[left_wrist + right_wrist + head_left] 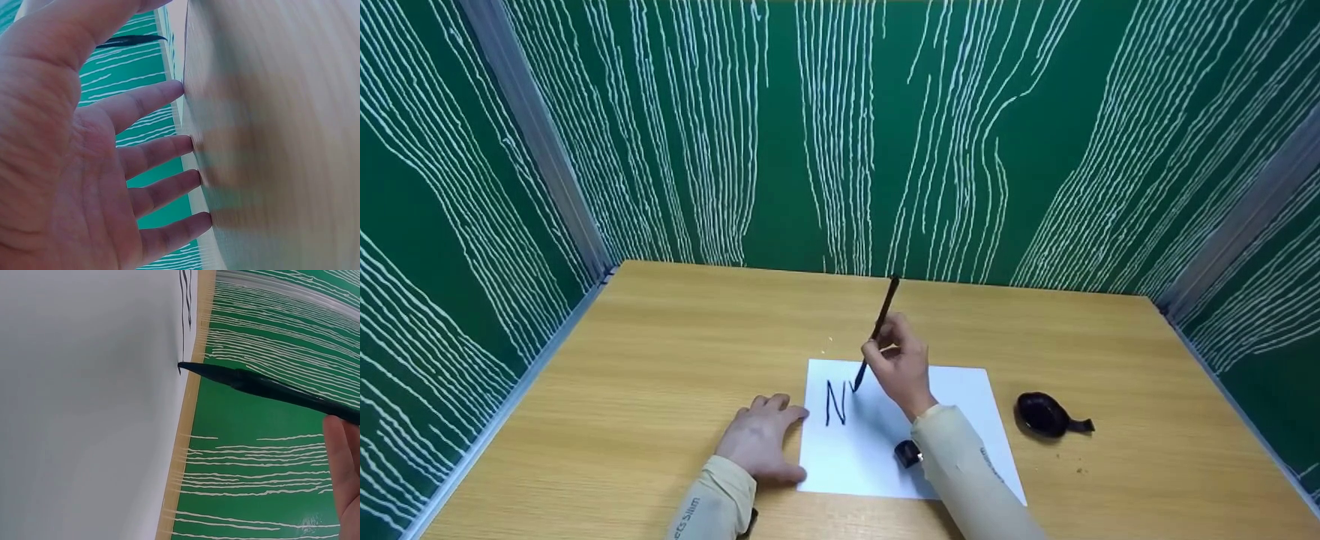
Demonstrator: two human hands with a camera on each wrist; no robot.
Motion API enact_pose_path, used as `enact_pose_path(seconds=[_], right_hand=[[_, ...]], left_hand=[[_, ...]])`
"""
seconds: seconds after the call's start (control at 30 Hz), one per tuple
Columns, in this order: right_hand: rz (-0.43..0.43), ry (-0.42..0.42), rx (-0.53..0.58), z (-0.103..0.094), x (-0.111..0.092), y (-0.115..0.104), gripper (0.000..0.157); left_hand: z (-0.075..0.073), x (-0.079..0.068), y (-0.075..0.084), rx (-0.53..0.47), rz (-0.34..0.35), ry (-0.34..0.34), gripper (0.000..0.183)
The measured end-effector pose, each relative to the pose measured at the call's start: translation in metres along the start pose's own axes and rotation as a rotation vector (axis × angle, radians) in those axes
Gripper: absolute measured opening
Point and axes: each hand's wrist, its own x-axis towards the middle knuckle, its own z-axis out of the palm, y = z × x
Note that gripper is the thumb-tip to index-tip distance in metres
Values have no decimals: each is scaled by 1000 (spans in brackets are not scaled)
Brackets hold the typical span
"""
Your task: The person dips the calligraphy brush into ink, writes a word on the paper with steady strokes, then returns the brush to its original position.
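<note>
My right hand (901, 364) pinches a dark writing brush (883, 309), whose black tip (205, 371) touches the sheet of white paper (847, 469). A black letter N (835, 403) is on the paper's upper left, and a short fresh stroke begins beside it under the tip. My left hand (761, 437) rests on the table with fingers spread, its thumb and forefinger at the paper's left edge. In the left wrist view, the fingertips (191, 144) press on the tabletop. A small black block (907, 454) sits on the paper beside my right sleeve, which partly covers the sheet.
To the paper's right, a small black dish with a short handle (1041, 415) stands on the wooden table (660, 360). A few specks lie near it. Green panels with white wavy lines (780, 135) rise behind the table and at both sides.
</note>
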Motion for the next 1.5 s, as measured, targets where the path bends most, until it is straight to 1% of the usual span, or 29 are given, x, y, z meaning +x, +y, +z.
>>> enact_pose_path(seconds=[0.17,0.4,0.57,0.77,1.0,1.07,1.2,1.37,1.5], right_hand=[[-6,12,0,-1,0,-2,31],[-37,36,21,-7,-1,-30,27],[-49,32,44,-8,-1,-33,27],[-31,16,47,-7,-2,-30,27],[-9,-4,54,-3,-2,-5,28],[-15,-8,55,-2,-2,-2,29],[-35,-10,58,-2,-3,0,27],[-31,-10,42,-3,-3,-1,25],[-30,-15,60,-3,-3,-1,27]], left_hand=[[0,-1,1,-7,-9,-6,86],[0,-1,1,-5,-10,-11,87],[1,-1,0,2,0,-14,86],[1,-1,0,-2,-11,-33,86],[0,0,1,-4,-17,-45,86],[0,0,1,-2,-17,-44,86],[1,0,1,-1,-19,-42,86],[1,0,1,-7,-19,-39,85],[1,0,0,-7,3,-23,85]])
